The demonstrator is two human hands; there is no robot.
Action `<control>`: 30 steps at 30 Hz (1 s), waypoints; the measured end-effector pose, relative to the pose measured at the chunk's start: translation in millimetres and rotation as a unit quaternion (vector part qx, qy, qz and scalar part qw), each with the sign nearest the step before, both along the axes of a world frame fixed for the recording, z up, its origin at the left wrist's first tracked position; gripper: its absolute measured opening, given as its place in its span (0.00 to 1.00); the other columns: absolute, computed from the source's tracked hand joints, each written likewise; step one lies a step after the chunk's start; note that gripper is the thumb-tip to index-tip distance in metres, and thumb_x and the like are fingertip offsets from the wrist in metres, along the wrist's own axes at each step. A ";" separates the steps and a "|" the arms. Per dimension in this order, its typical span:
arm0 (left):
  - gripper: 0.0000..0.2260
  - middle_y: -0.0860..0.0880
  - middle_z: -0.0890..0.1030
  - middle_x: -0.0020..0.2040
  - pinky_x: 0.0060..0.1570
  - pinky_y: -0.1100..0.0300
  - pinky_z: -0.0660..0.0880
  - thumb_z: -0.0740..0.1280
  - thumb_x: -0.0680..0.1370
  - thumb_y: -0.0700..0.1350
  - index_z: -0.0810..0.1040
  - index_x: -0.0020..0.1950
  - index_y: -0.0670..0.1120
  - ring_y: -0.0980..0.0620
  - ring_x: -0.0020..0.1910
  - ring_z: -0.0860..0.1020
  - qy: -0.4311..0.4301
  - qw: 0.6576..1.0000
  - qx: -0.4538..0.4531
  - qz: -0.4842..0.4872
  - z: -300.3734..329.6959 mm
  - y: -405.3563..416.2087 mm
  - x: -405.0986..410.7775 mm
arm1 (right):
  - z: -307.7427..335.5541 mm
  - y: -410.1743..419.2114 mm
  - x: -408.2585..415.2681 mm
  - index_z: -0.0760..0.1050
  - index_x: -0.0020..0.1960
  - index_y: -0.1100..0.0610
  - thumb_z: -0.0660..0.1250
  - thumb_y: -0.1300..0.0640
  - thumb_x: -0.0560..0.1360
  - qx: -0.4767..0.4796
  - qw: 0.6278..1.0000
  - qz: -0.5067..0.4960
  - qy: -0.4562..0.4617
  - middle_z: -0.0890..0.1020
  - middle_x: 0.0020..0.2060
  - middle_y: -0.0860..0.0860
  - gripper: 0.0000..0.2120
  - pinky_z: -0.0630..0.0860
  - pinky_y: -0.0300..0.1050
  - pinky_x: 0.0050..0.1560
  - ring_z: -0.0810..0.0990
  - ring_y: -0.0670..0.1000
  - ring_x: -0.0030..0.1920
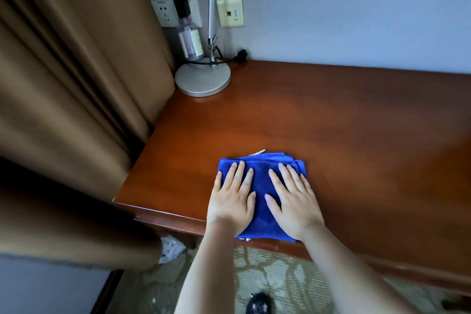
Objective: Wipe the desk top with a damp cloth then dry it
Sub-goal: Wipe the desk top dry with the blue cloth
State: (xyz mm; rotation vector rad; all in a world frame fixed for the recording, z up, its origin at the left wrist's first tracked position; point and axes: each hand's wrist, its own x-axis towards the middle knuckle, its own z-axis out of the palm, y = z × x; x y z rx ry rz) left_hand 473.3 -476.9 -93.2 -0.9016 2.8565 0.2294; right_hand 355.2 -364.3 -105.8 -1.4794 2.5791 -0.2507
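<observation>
A folded blue cloth (pixel 262 186) lies on the reddish-brown wooden desk top (pixel 344 122), close to the desk's front edge. My left hand (pixel 233 197) presses flat on the cloth's left half with straight, spread fingers. My right hand (pixel 293 199) presses flat on its right half in the same way. Both palms cover much of the cloth. A small white tag sticks out at the cloth's far edge.
A lamp with a round silver base (pixel 202 80) stands at the desk's back left corner, with a clear bottle (pixel 190 39) behind it. Wall sockets (pixel 164 13) and a black cable are above. A brown curtain (pixel 63 84) hangs along the desk's left side.
</observation>
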 end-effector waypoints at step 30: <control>0.25 0.50 0.41 0.80 0.76 0.49 0.38 0.43 0.84 0.53 0.42 0.79 0.50 0.51 0.78 0.38 0.015 0.999 -0.025 -0.024 -2.1 -181.5 -169.0 | 0.3 -182.9 -162.7 0.49 0.79 0.49 0.30 0.39 0.70 -0.002 0.999 -0.027 0.045 0.50 0.78 0.49 0.39 0.40 0.46 0.75 0.45 0.48 0.77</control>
